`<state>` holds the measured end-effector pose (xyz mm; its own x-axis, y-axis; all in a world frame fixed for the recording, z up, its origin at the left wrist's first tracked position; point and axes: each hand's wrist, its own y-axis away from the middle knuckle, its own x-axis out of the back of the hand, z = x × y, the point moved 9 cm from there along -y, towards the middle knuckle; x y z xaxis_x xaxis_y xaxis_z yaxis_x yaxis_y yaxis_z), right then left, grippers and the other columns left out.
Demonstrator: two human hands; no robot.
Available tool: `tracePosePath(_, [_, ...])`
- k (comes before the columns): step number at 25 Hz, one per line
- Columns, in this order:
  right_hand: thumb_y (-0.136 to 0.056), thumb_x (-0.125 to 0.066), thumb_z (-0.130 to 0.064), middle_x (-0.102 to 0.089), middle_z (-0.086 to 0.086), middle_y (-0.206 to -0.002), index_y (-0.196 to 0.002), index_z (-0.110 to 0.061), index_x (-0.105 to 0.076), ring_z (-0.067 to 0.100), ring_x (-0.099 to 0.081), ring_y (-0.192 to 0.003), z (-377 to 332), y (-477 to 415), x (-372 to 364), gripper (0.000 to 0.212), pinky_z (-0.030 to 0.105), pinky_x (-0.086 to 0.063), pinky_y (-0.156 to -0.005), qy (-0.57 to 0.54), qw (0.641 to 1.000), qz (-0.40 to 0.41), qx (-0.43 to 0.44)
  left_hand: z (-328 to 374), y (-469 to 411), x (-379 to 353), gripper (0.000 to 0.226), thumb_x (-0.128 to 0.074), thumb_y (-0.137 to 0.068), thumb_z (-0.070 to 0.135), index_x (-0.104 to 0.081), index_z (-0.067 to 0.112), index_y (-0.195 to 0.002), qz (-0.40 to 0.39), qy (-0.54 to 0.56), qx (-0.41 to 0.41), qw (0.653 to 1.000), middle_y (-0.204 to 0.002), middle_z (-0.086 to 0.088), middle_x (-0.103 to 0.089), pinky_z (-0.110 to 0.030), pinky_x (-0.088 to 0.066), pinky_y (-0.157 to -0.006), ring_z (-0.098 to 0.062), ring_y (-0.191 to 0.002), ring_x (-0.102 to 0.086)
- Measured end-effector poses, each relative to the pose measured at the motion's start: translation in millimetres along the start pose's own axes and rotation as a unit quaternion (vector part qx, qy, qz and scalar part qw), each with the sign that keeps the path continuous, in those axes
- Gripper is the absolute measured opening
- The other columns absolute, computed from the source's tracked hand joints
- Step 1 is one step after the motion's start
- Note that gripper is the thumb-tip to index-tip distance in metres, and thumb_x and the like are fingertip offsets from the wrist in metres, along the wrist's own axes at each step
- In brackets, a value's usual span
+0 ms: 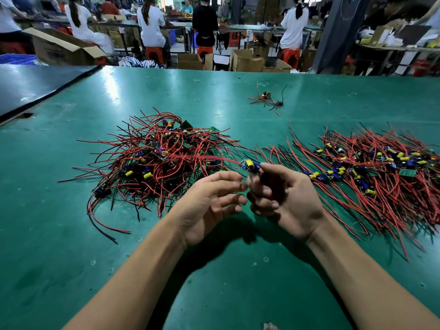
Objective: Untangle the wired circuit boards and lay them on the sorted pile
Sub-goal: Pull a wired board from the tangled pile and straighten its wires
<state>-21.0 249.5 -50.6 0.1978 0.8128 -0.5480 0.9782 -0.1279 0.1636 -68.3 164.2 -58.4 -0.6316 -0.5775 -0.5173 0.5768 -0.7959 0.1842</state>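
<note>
Two heaps share the green tabletop: a tangled pile at centre left and the combed sorted pile at right. Of the hands, the right hand grips one wired circuit board at its fingertips, between the piles. The left hand hovers beside it, fingers loose and holding nothing. A blurred red wire runs from the board into the tangle; if snagged, a pull could drag other boards along or strain its solder joint.

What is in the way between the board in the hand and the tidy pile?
Nothing visible. The small circuit board with a yellow capacitor, held in the right hand, is right beside the sorted pile of red-wired boards. Only its red wire runs back toward the tangled heap.
</note>
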Motion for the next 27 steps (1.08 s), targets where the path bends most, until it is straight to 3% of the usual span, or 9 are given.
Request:
tracePosePath(4, [-0.068,-0.066,-0.038,-0.031,-0.002,-0.059,-0.057,-0.015,-0.063,0.008,-0.021,-0.042,8.1,6.0,0.2,0.026,0.019,-0.013,-0.041,0.091,0.994,-0.002,-0.062,-3.7,6.3,-11.6,0.034,-0.06,-0.083,0.041,-0.075,0.015,-0.066,-0.04,0.008,0.054,0.998,-0.065,-0.005,-0.066,-0.022,-0.052,-0.045,-0.014,-0.048,-0.062])
tracePosePath(7, [-0.069,-0.071,-0.035,-0.043,0.0,-0.065,-0.064,-0.022,-0.065,0.012,-0.017,-0.055,5.4,3.5,5.7,0.015,0.017,-0.019,-0.041,0.124,0.992,0.016,-0.031,-1.0,9.9,-13.5,0.018,-0.07,-0.079,0.032,-0.076,0.017,-0.073,-0.054,-0.02,0.03,0.998,-0.075,-0.009,-0.071,-0.023,-0.055,-0.051,-0.015,-0.057,-0.067])
tracePosePath(10, [-0.077,-0.071,-0.028,-0.051,-0.004,-0.062,-0.065,-0.024,-0.064,0.006,-0.04,-0.05,-4.8,-1.2,13.7,0.015,0.018,-0.023,-0.045,0.148,0.988,0.038,0.029,-2.1,9.0,-13.5,0.004,-0.074,-0.075,0.02,-0.073,0.017,-0.075,-0.057,-0.016,0.013,0.998,-0.084,-0.015,-0.072,-0.027,-0.058,-0.058,-0.02,-0.066,-0.071])
tracePosePath(13, [-0.073,-0.075,-0.023,-0.053,0.001,-0.067,-0.074,-0.018,-0.074,0.011,-0.04,-0.049,-14.8,-4.3,24.7,0.006,0.017,-0.028,-0.043,0.144,0.984,0.078,0.064,-3.7,5.9,-8.3,0.015,-0.07,-0.077,0.015,-0.063,0.008,-0.088,-0.036,-0.02,0.016,0.999,-0.089,-0.021,-0.073,-0.03,-0.06,-0.061,-0.025,-0.07,-0.073])
tracePosePath(18, [-0.077,-0.073,-0.029,-0.051,0.006,-0.075,-0.099,-0.016,-0.079,0.01,-0.038,-0.049,-4.3,-4.3,23.5,0.026,0.017,-0.038,-0.045,0.158,0.987,0.032,0.011,-9.0,4.0,-8.5,0.023,-0.068,-0.075,0.011,-0.067,0.005,-0.097,-0.036,-0.074,0.022,0.996,-0.093,-0.024,-0.072,-0.033,-0.061,-0.064,-0.03,-0.071,-0.073])
tracePosePath(22, [-0.068,-0.08,-0.033,-0.047,-0.001,-0.065,-0.086,-0.014,-0.077,0.007,-0.039,-0.047,-8.6,-6.9,28.0,0.026,0.014,-0.033,-0.044,0.139,0.988,0.049,0.037,-7.5,5.4,-8.4,0.016,-0.066,-0.073,0.008,-0.078,0.012,-0.081,-0.035,-0.079,0.022,0.996,-0.089,-0.024,-0.072,-0.033,-0.061,-0.063,-0.031,-0.07,-0.072])
tracePosePath(24, [-0.064,-0.082,-0.033,-0.054,-0.006,-0.061,-0.086,-0.012,-0.071,0.005,-0.04,-0.044,-10.6,-7.5,31.3,0.033,0.013,-0.032,-0.043,0.136,0.988,0.061,0.046,-7.1,6.2,-9.2,0.014,-0.066,-0.072,0.008,-0.077,0.01,-0.08,-0.036,-0.078,0.02,0.996,-0.089,-0.025,-0.072,-0.035,-0.061,-0.063,-0.033,-0.07,-0.072])
tracePosePath(27, [-0.064,-0.083,-0.033,-0.058,-0.001,-0.062,-0.076,-0.018,-0.071,0.007,-0.045,-0.042,-5.1,-8.2,28.2,0.023,0.014,-0.037,-0.041,0.139,0.989,0.046,0.031,-9.3,5.3,-9.9,0.016,-0.068,-0.077,0.016,-0.074,0.005,-0.086,-0.025,-0.087,0.015,0.996,-0.092,-0.025,-0.072,-0.037,-0.062,-0.065,-0.031,-0.07,-0.072])
